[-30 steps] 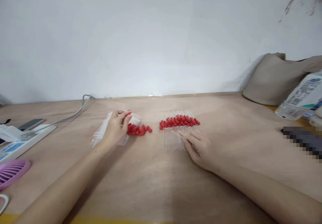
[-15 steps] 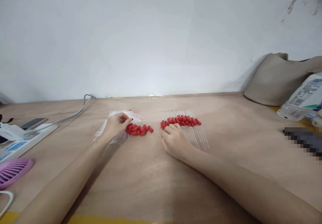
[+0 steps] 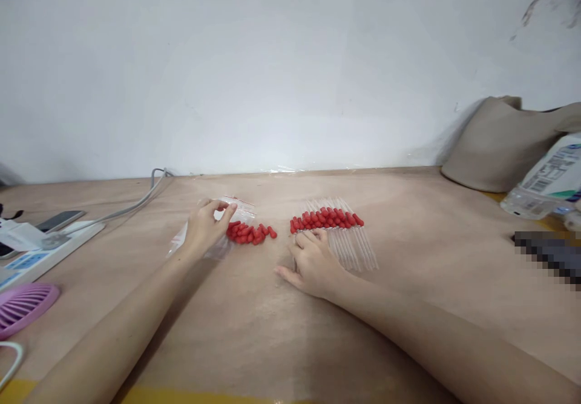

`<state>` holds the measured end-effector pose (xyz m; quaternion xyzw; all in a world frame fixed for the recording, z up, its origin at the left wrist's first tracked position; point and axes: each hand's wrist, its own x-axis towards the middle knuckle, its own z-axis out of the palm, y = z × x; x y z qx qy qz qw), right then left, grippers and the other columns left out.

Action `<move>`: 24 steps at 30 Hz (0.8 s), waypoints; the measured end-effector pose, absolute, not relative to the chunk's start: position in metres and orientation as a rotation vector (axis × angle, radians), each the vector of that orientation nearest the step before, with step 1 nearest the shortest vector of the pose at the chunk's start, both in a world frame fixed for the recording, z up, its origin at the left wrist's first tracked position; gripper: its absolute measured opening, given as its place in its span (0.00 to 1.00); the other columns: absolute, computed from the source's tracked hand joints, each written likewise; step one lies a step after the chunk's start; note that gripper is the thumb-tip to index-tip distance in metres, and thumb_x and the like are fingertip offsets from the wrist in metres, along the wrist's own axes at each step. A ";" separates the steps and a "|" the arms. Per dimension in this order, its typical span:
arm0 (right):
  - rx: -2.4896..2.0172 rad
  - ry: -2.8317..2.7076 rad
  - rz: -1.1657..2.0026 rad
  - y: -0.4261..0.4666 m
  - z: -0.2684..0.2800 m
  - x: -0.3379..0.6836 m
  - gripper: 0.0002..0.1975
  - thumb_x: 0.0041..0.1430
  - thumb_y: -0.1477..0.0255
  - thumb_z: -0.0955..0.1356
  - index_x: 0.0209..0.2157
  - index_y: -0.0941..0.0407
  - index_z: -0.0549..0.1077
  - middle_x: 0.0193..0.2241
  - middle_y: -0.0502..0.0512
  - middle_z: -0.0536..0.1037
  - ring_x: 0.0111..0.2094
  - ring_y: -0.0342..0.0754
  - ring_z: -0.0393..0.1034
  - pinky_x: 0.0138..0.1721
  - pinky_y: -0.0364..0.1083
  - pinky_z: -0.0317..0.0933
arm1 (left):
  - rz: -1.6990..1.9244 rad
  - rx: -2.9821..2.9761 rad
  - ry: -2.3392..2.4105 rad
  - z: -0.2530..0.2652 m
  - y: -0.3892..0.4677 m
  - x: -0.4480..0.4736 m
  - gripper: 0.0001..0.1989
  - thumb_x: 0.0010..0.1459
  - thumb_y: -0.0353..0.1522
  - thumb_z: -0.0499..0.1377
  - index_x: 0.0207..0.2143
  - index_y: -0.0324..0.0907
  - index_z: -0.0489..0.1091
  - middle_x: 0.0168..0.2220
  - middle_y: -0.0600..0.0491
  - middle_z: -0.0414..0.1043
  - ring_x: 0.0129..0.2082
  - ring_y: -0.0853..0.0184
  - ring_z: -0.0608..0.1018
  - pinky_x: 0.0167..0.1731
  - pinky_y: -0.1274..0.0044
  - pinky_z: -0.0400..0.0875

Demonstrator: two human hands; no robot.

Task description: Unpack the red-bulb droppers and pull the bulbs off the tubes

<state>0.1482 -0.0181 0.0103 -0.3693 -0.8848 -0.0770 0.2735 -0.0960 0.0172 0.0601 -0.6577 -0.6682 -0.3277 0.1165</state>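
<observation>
My left hand is raised over a clear zip bag. Its thumb and index fingertips come together in a pinch; what lies between them, if anything, cannot be made out. Just right of it is a loose pile of red rubber dropper bulbs. My right hand rests by the left end of a row of clear dropper tubes, lying side by side. Its thumb is spread out to the left, and the other fingers bend over the nearest tubes. Red bulbs lie in a band across the tubes.
On the left are a power strip with a plugged-in cable, a phone and a purple fan. A beige bag-like item, a labelled clear container and a blurred dark object are at right.
My right thumb has swung out leftward, away from the fingers, and that hand has dropped slightly. The red bit by my left fingertips no longer shows; that hand has shifted slightly left.
</observation>
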 end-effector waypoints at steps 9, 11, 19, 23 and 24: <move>-1.012 -2.388 -0.127 -0.017 0.010 0.151 0.26 0.52 0.50 0.61 0.25 0.60 0.72 0.27 0.56 0.70 0.34 0.48 0.60 0.42 0.52 0.45 | -0.932 -1.972 -1.494 0.057 0.010 -0.079 0.10 0.54 0.38 0.55 0.29 0.43 0.72 0.32 0.52 0.68 0.35 0.64 0.71 0.36 0.74 0.63; -0.993 -2.350 -0.126 -0.016 0.009 0.150 0.25 0.53 0.50 0.61 0.26 0.60 0.72 0.27 0.56 0.70 0.33 0.48 0.60 0.41 0.51 0.45 | -0.931 -2.042 -1.444 0.058 0.006 -0.073 0.09 0.54 0.37 0.55 0.29 0.42 0.71 0.33 0.52 0.68 0.36 0.64 0.71 0.39 0.73 0.63; -0.721 -2.258 -0.273 -0.023 0.007 0.180 0.13 0.57 0.64 0.62 0.26 0.56 0.73 0.21 0.50 0.67 0.28 0.44 0.57 0.39 0.49 0.45 | -0.695 -2.447 -1.429 0.064 0.001 -0.025 0.07 0.53 0.36 0.56 0.28 0.43 0.72 0.33 0.52 0.68 0.36 0.63 0.70 0.39 0.70 0.63; -0.646 -2.261 -0.357 -0.031 0.005 0.212 0.10 0.56 0.69 0.63 0.24 0.56 0.72 0.19 0.49 0.65 0.26 0.42 0.55 0.39 0.48 0.47 | -0.570 -2.542 -1.463 0.062 0.022 -0.004 0.09 0.52 0.38 0.58 0.28 0.43 0.72 0.34 0.51 0.68 0.38 0.61 0.70 0.41 0.68 0.62; -0.647 -2.249 -0.361 -0.033 0.005 0.219 0.10 0.55 0.70 0.63 0.24 0.55 0.72 0.19 0.49 0.65 0.25 0.42 0.55 0.38 0.48 0.48 | -0.542 -2.556 -1.496 0.062 0.027 0.000 0.09 0.51 0.39 0.58 0.27 0.43 0.72 0.34 0.50 0.68 0.39 0.60 0.70 0.42 0.67 0.62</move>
